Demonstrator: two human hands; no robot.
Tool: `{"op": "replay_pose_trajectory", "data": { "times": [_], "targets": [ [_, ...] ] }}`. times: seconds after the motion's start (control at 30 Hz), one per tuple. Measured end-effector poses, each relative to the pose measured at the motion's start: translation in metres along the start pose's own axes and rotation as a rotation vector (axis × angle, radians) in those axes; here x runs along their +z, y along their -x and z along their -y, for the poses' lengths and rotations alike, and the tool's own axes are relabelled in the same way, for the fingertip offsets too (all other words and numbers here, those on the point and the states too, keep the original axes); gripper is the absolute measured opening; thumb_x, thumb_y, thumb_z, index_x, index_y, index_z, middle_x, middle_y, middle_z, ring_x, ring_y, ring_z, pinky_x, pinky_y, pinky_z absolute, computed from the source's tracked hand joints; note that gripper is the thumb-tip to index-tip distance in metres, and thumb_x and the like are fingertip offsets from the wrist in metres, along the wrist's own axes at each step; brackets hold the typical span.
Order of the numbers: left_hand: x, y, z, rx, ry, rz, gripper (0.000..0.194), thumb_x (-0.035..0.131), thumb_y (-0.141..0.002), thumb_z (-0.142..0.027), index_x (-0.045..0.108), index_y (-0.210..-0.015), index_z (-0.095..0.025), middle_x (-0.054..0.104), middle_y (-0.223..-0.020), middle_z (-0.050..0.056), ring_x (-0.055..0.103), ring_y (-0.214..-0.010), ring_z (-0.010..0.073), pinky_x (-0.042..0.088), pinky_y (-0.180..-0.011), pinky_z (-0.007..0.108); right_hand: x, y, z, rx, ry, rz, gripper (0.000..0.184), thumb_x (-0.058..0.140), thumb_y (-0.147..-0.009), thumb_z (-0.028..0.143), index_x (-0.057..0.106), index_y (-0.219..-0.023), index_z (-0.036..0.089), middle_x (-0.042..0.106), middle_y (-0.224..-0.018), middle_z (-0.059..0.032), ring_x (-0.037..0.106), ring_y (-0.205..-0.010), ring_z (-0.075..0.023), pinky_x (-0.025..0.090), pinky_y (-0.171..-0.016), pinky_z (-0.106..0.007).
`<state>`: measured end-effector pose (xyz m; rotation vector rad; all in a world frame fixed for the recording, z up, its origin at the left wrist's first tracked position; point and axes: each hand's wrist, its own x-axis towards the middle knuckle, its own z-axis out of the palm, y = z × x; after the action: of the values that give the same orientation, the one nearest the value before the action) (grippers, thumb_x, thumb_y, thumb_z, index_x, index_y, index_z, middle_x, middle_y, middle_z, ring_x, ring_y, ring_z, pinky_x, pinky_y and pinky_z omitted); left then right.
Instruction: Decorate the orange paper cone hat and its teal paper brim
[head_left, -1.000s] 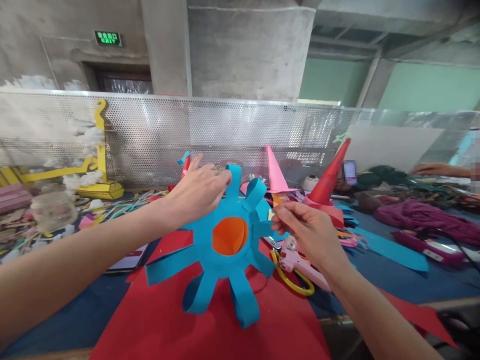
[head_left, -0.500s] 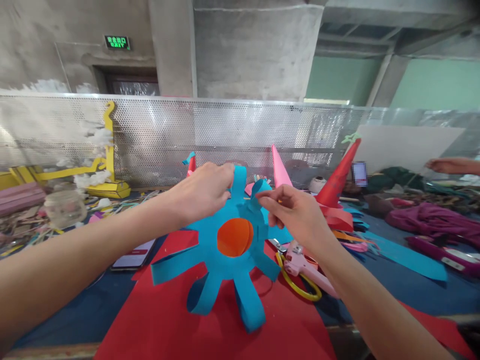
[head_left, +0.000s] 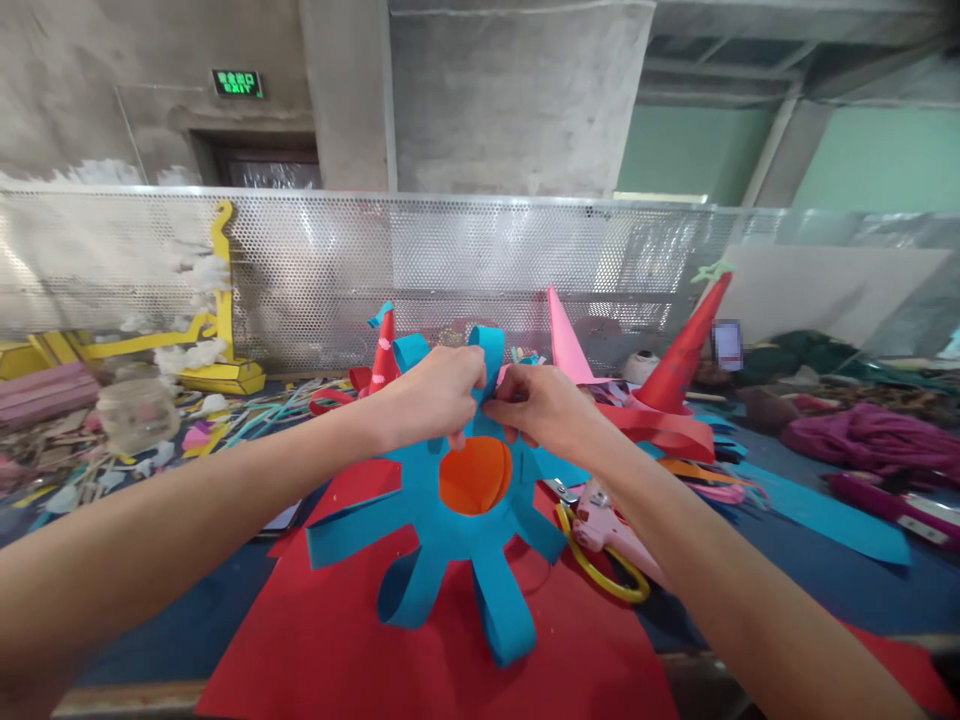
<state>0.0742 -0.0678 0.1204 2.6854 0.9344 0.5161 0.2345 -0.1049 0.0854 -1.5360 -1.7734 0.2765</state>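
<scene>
Shifted left since the earlier frame, the right hand [head_left: 551, 408] has its fingers closed together at the far loop's [head_left: 489, 342] right side (whether gripping, I cannot tell). Equally near, the left hand [head_left: 439, 395] curls leftward of that loop, grip hidden; it runs near-to-far on the blue paper ring [head_left: 459, 532], above red paper [head_left: 600, 660].

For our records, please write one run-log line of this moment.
left hand: at blue paper loop | right hand: at same loop | orange paper: inside blue ring
</scene>
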Motion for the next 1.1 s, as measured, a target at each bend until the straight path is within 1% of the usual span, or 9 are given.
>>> {"op": "replay_pose_trajectory", "data": {
  "times": [0.17,0.37,0.5,0.57,0.67,0.77,0.9,1.0,1.1],
  "targets": [
    [0.004,-0.003,0.006,0.011,-0.016,-0.045,0.02,0.047,-0.075,-0.005,0.049,-0.091,-0.016,0.06,-0.061,-0.002,0.064,-0.044,0.0151,0.039,-0.039,0.021,0.004,-0.002,-0.002,-0.048,0.029,-0.033,0.018,0.063,-0.072,0.015,0.052,-0.059,0.022,0.054,-0.047,0.0057,0.053,-0.048,-0.013,0.032,-0.045,-0.024],
    [0.007,-0.003,0.011,0.084,-0.077,-0.093,0.021,0.047,-0.073,-0.006,0.047,-0.09,-0.017,0.062,-0.065,0.0,0.061,-0.043,0.0143,0.038,-0.037,0.022,0.005,-0.003,-0.003,-0.09,0.066,-0.087,0.023,0.062,-0.068,0.01,0.046,-0.057,0.021,0.046,-0.054,0.0065,0.042,-0.053,-0.0112,0.028,-0.048,-0.026],
    [0.007,-0.002,0.011,0.074,-0.057,-0.081,0.021,0.047,-0.072,-0.006,0.046,-0.09,-0.017,0.062,-0.066,0.0,0.061,-0.042,0.0139,0.039,-0.036,0.022,0.002,-0.001,-0.004,-0.101,0.072,-0.093,0.028,0.059,-0.065,0.005,0.039,-0.056,0.022,0.041,-0.053,0.0077,0.038,-0.053,-0.0103,0.025,-0.049,-0.026],
    [0.007,-0.002,0.01,0.076,-0.048,-0.07,0.022,0.046,-0.072,-0.005,0.046,-0.09,-0.017,0.061,-0.063,-0.001,0.061,-0.042,0.0144,0.04,-0.037,0.022,-0.001,0.0,-0.004,-0.098,0.07,-0.09,0.029,0.058,-0.064,0.003,0.038,-0.056,0.022,0.041,-0.053,0.008,0.038,-0.052,-0.0099,0.025,-0.049,-0.026],
    [0.007,-0.002,0.01,0.086,-0.062,-0.072,0.023,0.045,-0.072,-0.004,0.047,-0.091,-0.017,0.057,-0.058,-0.003,0.061,-0.044,0.0152,0.04,-0.039,0.022,-0.002,0.002,-0.002,-0.091,0.061,-0.066,0.025,0.06,-0.068,0.006,0.042,-0.059,0.022,0.046,-0.053,0.0074,0.043,-0.051,-0.0104,0.028,-0.049,-0.025],
    [0.007,-0.003,0.007,0.063,-0.073,-0.07,0.024,0.046,-0.072,-0.004,0.047,-0.092,-0.017,0.061,-0.067,0.0,0.06,-0.043,0.0128,0.039,-0.039,0.022,0.001,0.003,0.0,-0.096,0.069,-0.07,0.021,0.063,-0.072,0.013,0.049,-0.06,0.021,0.051,-0.054,0.0055,0.047,-0.053,-0.0118,0.029,-0.049,-0.025],
    [0.006,-0.001,0.003,0.057,-0.152,-0.095,0.022,0.046,-0.074,-0.003,0.048,-0.091,-0.016,0.063,-0.077,0.003,0.057,-0.044,0.0106,0.034,-0.04,0.023,0.005,0.001,0.0,-0.116,0.102,-0.119,0.024,0.062,-0.068,0.007,0.046,-0.058,0.021,0.048,-0.055,0.006,0.044,-0.053,-0.0114,0.025,-0.049,-0.026],
    [0.005,0.001,0.001,0.064,-0.166,-0.098,0.022,0.046,-0.075,-0.003,0.049,-0.091,-0.016,0.062,-0.073,0.002,0.057,-0.045,0.0112,0.034,-0.042,0.023,0.003,0.002,-0.003,-0.114,0.096,-0.129,0.028,0.059,-0.064,0.002,0.041,-0.057,0.022,0.045,-0.052,0.0072,0.042,-0.052,-0.011,0.024,-0.048,-0.026],
    [0.004,0.001,0.001,0.057,-0.139,-0.066,0.025,0.044,-0.075,-0.003,0.05,-0.095,-0.016,0.058,-0.06,-0.001,0.059,-0.046,0.0146,0.036,-0.043,0.024,-0.002,0.005,-0.004,-0.098,0.038,-0.079,0.027,0.055,-0.066,0.001,0.04,-0.06,0.022,0.049,-0.047,0.0084,0.05,-0.048,-0.0112,0.03,-0.048,-0.024]
  ]
}}
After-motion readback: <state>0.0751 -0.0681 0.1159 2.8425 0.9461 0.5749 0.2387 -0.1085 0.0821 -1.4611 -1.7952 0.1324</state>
